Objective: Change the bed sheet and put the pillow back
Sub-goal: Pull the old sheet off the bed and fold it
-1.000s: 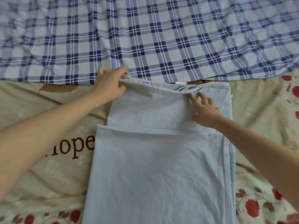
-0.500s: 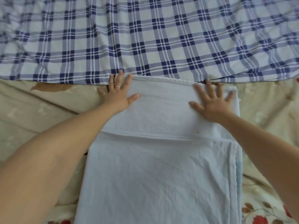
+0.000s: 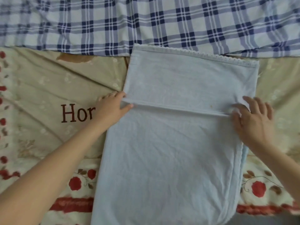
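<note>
The bed [image 3: 48,82], under a beige flowered cover, carries a folded pale-blue sheet [image 3: 170,159] mid-bed and a plaid cloth [image 3: 146,21] along its far edge.

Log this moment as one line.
stage: folding sheet | sheet: light blue, flat on bed | left hand: pinches fold's left end | right hand: pinches fold's right end
</note>
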The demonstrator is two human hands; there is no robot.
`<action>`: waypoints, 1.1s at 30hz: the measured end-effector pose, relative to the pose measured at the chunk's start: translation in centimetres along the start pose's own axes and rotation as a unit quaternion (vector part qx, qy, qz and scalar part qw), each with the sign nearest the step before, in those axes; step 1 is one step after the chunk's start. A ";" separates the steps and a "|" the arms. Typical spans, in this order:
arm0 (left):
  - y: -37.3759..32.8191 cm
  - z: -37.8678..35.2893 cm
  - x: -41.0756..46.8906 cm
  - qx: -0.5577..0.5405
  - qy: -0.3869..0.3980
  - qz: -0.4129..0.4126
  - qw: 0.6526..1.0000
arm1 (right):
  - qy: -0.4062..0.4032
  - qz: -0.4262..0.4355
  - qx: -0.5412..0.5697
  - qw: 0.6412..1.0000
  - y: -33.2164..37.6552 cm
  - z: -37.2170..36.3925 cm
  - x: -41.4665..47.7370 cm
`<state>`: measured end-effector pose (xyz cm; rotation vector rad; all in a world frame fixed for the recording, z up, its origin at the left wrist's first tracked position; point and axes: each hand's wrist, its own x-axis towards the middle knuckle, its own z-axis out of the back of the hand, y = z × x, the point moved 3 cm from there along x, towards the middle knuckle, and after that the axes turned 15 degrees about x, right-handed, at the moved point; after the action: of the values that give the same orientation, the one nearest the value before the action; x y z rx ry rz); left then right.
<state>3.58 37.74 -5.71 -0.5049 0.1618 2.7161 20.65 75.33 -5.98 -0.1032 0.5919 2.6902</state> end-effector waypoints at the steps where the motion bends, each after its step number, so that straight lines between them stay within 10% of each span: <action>1: 0.3 -0.3 -0.8 0.015 -0.014 -0.005 1.000 | 0.030 0.019 -0.002 0.999 0.4 0.0 -1.0; 12: 2.0 -2.3 -2.8 -0.354 0.021 0.176 0.918 | 0.006 -0.295 0.352 0.888 -0.7 -0.4 -2.1; 23: -0.3 12.8 -9.5 -0.415 -0.266 0.100 0.864 | -0.290 -0.111 0.447 0.839 5.3 12.8 -7.9; 28: -1.2 14.9 1.6 -0.407 -0.275 0.088 0.867 | -0.336 -0.105 0.469 0.810 5.5 13.4 2.3; 33: -2.5 4.0 12.1 -0.398 -0.122 0.128 0.900 | -0.202 -0.232 0.509 0.804 -1.2 1.9 10.0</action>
<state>-7.27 44.83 -6.51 -0.3522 -1.0561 2.9807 11.85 80.61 -6.23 0.5290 1.5153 1.5567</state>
